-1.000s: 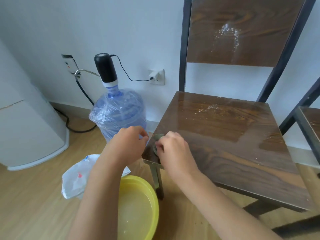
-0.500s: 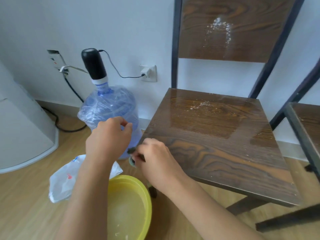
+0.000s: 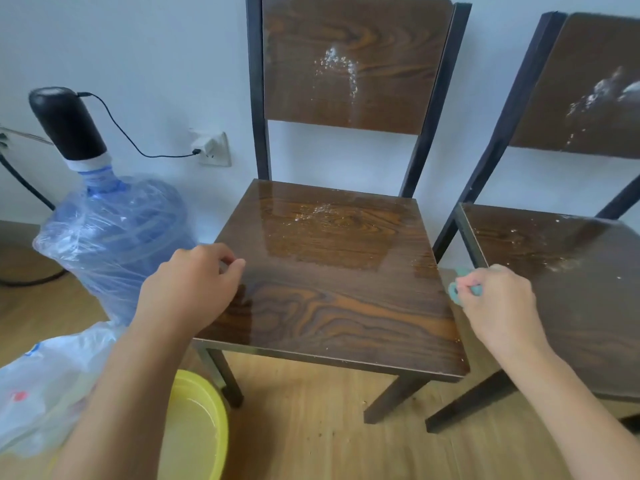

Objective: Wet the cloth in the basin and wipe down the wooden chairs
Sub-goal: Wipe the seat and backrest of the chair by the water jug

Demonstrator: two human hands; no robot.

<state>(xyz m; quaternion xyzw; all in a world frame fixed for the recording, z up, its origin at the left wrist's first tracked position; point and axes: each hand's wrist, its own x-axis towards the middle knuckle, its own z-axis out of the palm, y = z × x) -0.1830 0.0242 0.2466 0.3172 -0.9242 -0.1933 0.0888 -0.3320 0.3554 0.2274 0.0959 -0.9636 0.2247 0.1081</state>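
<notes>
A dark wooden chair with a wet, glossy seat stands in front of me, white specks on its seat and backrest. My left hand rests on the seat's left edge, fingers curled, holding nothing that I can see. My right hand is at the seat's right edge, shut on a small teal cloth that is mostly hidden in the fist. A second wooden chair with white residue stands to the right. The yellow basin with water sits on the floor at the lower left.
A large blue water bottle wrapped in plastic, with a black pump on top, stands left of the chair. A white plastic bag lies by the basin. A wall socket with a charger is behind. The floor is wood.
My right hand has carried the cloth from the seat's front left corner across to its right edge. My left hand moved onto the seat's left edge. The view shifted right, showing the second chair.
</notes>
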